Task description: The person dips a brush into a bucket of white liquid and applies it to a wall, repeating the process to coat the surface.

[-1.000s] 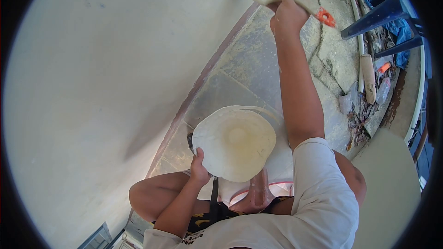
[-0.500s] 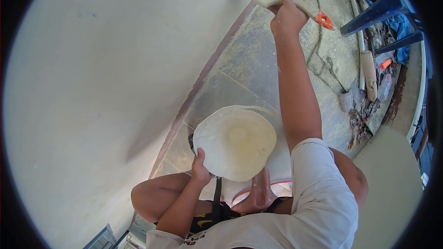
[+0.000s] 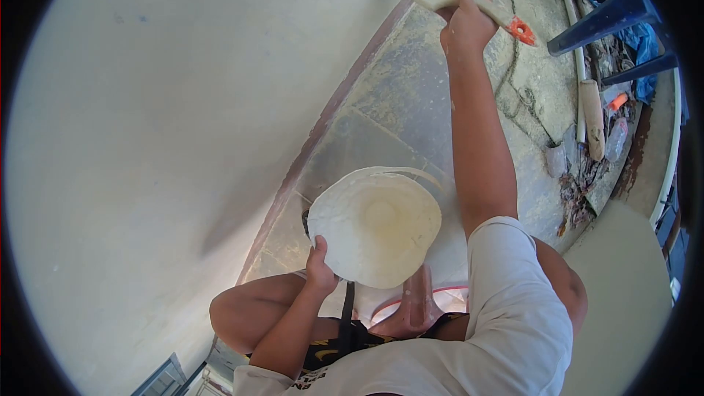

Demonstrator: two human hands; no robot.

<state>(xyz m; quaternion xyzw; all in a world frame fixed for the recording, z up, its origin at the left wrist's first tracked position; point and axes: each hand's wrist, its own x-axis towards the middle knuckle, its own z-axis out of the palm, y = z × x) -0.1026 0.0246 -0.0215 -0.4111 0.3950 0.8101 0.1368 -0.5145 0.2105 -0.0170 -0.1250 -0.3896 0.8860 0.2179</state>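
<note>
My right hand (image 3: pixel 469 23) reaches far forward with its fingers wrapped round a wide paintbrush (image 3: pixel 488 6). The brush has a pale, coated handle with an orange, holed end, and its broad bristle end is up against the white wall (image 3: pixel 183 103). Close to my lap, my left hand (image 3: pixel 319 268) grips the rim of a white bucket (image 3: pixel 374 231), thumb over the edge. The bucket is tilted so that its pale, smeared inside faces me, and a thin handle loops behind its far rim.
A paint-speckled tiled floor (image 3: pixel 389 114) meets the wall along a dark reddish skirting (image 3: pixel 315 132). At right lie a pale roller-like cylinder (image 3: pixel 592 119), a clear bottle (image 3: pixel 616 139), a cord and debris, near dark blue chair legs (image 3: pixel 598 29) and a blue sheet (image 3: pixel 644 51). A pink stool (image 3: pixel 418 304) is below me.
My right hand and the brush sit slightly further right in view, as does the floor clutter. The bucket and my left hand have hardly moved.
</note>
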